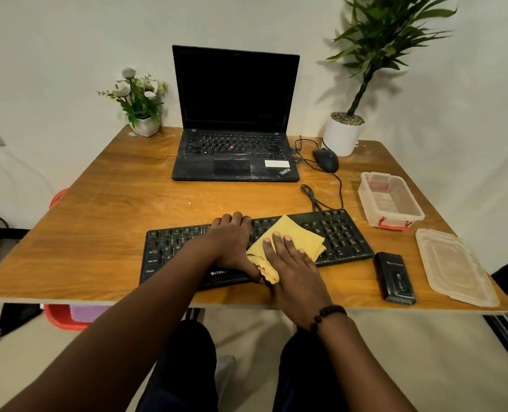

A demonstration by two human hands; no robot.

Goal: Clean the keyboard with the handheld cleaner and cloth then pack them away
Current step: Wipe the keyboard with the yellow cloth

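Right hand [291, 263] lies flat, fingers straight, pressing the yellow cloth [294, 237] onto the keyboard [338, 233]; nothing curled round it. Left hand [232, 242] rests on the keyboard's middle, fingers bent over the far edge of the keys, thumb down at the near edge next to the cloth's bunched corner. Whether that thumb pinches the cloth: cannot tell. A black bead bracelet [328, 315] sits on the right wrist.

The keyboard is black, at lower centre of the frame, near the front edge of the wooden table [113, 203], angled slightly. The cloth covers its centre-right keys; the numeric pad at right is exposed.

Handheld cleaner [395, 278]: black, lying flat on the table just right of the keyboard's right end, untouched by either hand.

Further right, a clear plastic container [390, 200] with red latches, open, at right centre of the frame. Its lid [454, 266] lies separately nearer the front right corner, apart from the container.

Keyboard cable [313, 197] runs up from the keyboard's far edge toward the laptop [234, 114], which sits open at upper centre, screen dark. Black mouse [325, 160] just right of the laptop.

White pot with a tall green plant [343, 135] at upper right; small white pot of flowers [139, 102] left of the laptop.
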